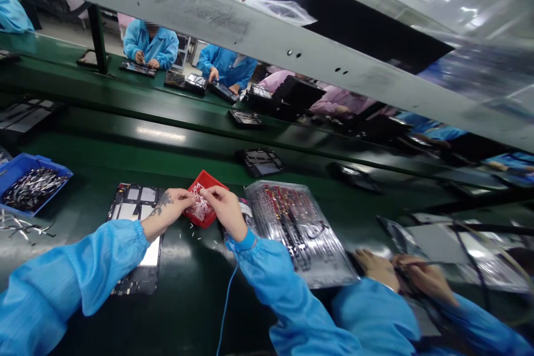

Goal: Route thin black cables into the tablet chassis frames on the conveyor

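Note:
My left hand [180, 200] and my right hand [223, 207] meet over a small red tray [219, 182], fingertips pinched close together. Whatever they pinch is too small to make out. Tiny white pieces [202, 207] lie in the tray, and a few more are scattered on the green bench in front of it. Beneath my left forearm is an opened device [146, 196] with dark edges and pale panels, partly covered by the arm. A blue cord [227, 300] hangs from the band at my right wrist.
At left, a blue bin [41, 206] holds many thin strips, with loose strips beside it. Right of my hands sits a clear plastic tray [334, 258] of flat cables. A co-worker's hands [417, 275] work at far right. Devices [261, 161] lie along the line behind.

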Action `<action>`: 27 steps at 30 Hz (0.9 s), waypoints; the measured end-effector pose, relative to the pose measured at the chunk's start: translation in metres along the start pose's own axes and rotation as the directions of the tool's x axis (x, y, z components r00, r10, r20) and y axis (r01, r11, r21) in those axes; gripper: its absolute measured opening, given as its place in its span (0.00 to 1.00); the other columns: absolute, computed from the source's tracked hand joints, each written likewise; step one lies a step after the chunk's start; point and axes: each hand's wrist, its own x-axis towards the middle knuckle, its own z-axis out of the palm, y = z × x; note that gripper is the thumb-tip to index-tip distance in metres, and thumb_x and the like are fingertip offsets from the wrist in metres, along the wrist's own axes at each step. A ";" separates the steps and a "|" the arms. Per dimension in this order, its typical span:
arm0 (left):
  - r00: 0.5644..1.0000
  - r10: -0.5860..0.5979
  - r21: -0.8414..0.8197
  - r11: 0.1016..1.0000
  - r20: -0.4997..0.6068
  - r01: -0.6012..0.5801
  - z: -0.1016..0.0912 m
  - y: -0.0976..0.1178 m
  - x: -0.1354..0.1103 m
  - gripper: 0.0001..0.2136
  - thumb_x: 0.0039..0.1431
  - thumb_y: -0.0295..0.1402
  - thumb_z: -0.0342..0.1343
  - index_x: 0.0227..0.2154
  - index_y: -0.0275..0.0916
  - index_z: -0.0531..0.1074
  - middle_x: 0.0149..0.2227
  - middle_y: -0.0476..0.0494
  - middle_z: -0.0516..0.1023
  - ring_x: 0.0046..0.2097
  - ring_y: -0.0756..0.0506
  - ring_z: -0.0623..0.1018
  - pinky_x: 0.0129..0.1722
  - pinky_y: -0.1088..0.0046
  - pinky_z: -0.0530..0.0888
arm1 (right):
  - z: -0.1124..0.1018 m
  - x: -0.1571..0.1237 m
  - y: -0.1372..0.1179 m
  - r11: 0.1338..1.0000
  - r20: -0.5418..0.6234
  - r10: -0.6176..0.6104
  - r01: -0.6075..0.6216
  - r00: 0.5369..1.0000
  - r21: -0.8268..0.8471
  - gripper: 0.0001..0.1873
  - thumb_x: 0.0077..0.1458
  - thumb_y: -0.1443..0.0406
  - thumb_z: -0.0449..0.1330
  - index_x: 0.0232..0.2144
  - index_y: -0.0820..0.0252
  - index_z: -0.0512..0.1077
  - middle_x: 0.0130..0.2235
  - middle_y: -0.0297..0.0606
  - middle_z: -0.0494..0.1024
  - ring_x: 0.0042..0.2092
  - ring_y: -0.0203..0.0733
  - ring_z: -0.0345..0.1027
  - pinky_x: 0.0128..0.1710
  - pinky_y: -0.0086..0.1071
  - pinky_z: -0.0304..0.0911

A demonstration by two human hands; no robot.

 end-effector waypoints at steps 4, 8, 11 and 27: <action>0.998 0.057 0.076 0.996 -0.015 -0.055 -0.002 0.001 -0.001 0.09 0.51 0.32 0.53 0.27 0.36 0.77 0.27 0.45 0.80 0.31 0.46 0.78 0.31 0.73 0.73 | 0.003 -0.016 -0.005 0.816 0.031 -0.408 0.379 0.913 -0.436 0.12 0.62 0.64 0.53 0.36 0.58 0.77 0.36 0.40 0.79 0.39 0.41 0.71 0.41 0.34 0.66; 0.988 0.153 0.201 0.969 -0.021 -0.145 -0.003 0.010 -0.009 0.08 0.51 0.30 0.53 0.27 0.39 0.79 0.31 0.45 0.81 0.36 0.44 0.78 0.39 0.70 0.73 | 0.007 -0.022 -0.005 0.612 0.143 -0.528 0.491 0.837 -0.620 0.13 0.63 0.67 0.51 0.38 0.59 0.77 0.36 0.41 0.79 0.38 0.42 0.71 0.39 0.33 0.66; 0.980 0.199 0.260 0.948 -0.023 -0.186 -0.004 0.014 -0.015 0.08 0.51 0.29 0.54 0.29 0.41 0.79 0.35 0.44 0.81 0.40 0.44 0.78 0.45 0.69 0.72 | 0.003 -0.018 -0.002 0.606 0.143 -0.539 0.500 0.830 -0.619 0.13 0.62 0.66 0.51 0.34 0.59 0.76 0.33 0.39 0.79 0.37 0.40 0.71 0.39 0.32 0.66; 0.973 0.230 0.273 0.938 -0.024 -0.214 -0.015 0.008 -0.025 0.10 0.50 0.28 0.55 0.31 0.41 0.80 0.36 0.43 0.82 0.41 0.42 0.77 0.47 0.67 0.71 | 0.011 -0.025 -0.017 0.552 0.285 -0.515 0.567 0.808 -0.611 0.12 0.61 0.68 0.52 0.37 0.60 0.76 0.36 0.41 0.79 0.37 0.41 0.72 0.39 0.33 0.65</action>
